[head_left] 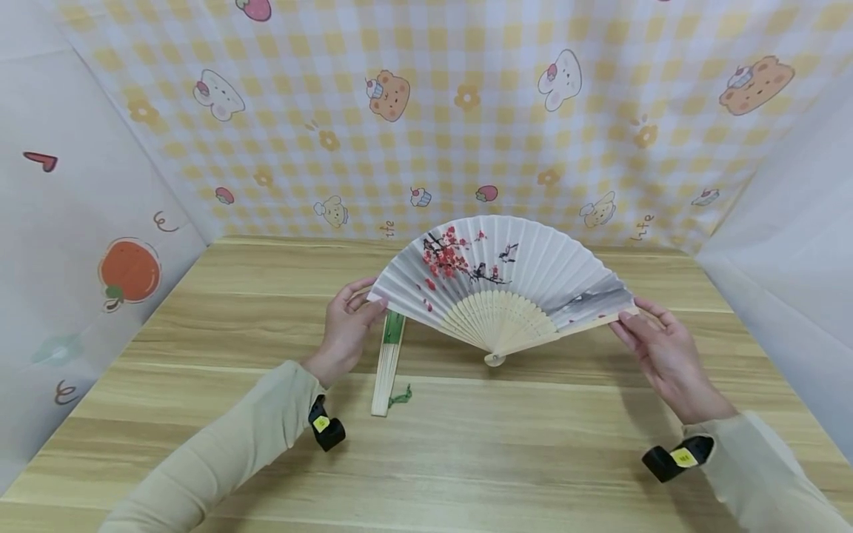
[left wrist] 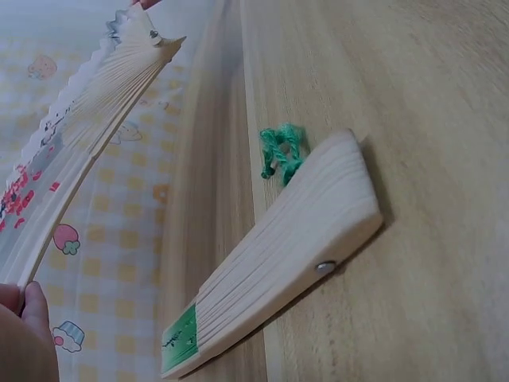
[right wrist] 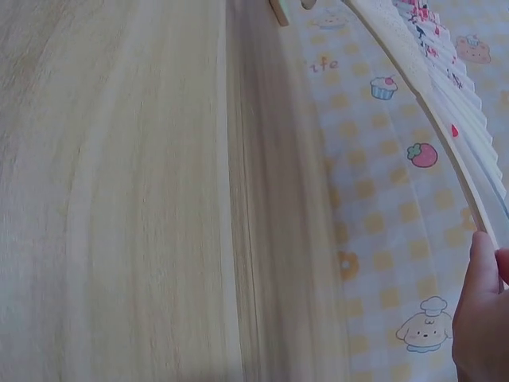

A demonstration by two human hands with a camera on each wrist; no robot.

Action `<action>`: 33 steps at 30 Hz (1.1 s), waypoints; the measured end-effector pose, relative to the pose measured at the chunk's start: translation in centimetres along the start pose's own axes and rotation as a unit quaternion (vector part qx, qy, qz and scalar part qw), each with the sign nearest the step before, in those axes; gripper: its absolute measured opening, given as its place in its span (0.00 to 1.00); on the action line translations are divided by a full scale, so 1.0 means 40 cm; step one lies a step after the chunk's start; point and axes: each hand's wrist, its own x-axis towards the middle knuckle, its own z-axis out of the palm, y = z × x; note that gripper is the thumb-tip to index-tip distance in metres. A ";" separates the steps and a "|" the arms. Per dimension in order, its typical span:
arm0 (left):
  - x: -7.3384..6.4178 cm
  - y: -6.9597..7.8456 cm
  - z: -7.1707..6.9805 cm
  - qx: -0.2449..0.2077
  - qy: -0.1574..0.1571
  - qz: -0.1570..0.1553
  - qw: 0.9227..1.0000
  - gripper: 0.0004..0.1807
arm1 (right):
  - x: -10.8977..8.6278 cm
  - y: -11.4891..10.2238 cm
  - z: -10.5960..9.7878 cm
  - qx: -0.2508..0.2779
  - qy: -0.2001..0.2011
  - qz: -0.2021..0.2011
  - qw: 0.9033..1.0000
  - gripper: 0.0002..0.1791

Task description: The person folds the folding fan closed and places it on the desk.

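Spread wide between both hands is a white folding fan (head_left: 533, 259) painted with red blossoms, birds and grey hills, its pale ribs meeting at a pivot at the bottom. My left hand (head_left: 345, 329) pinches its left end between thumb and fingers. At the opposite end, my right hand (head_left: 669, 359) pinches the outer rib; in the right wrist view that thumb (right wrist: 479, 267) lies along the rib. Below the left part of the spread fan, a folded green fan (head_left: 386, 370) lies on the table, its upper end hidden. A green cord (left wrist: 282, 151) lies beside its pivot end.
The wood-grain table (head_left: 466, 459) runs back to a yellow checked cloth (head_left: 466, 133) with cartoon prints. White cloth walls (head_left: 60, 222) stand at both sides. A black wrist camera (head_left: 326, 429) is strapped to the left wrist, another (head_left: 666, 463) to the right.
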 end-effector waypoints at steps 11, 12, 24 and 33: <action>0.002 -0.002 -0.007 -0.028 0.008 0.009 1.000 0.22 | 0.013 0.008 0.026 -0.005 0.031 0.001 1.000 0.16; 0.001 -0.002 -0.008 -0.027 0.007 0.006 1.000 0.21 | 0.015 0.008 0.029 -0.003 0.030 -0.001 1.000 0.15; 0.004 0.002 -0.015 -0.020 -0.002 0.005 1.000 0.19 | 0.027 0.012 0.051 0.012 0.031 0.001 0.999 0.12; 0.012 0.001 -0.018 -0.030 0.001 0.001 1.000 0.15 | 0.034 0.019 0.065 0.010 0.018 0.003 1.000 0.11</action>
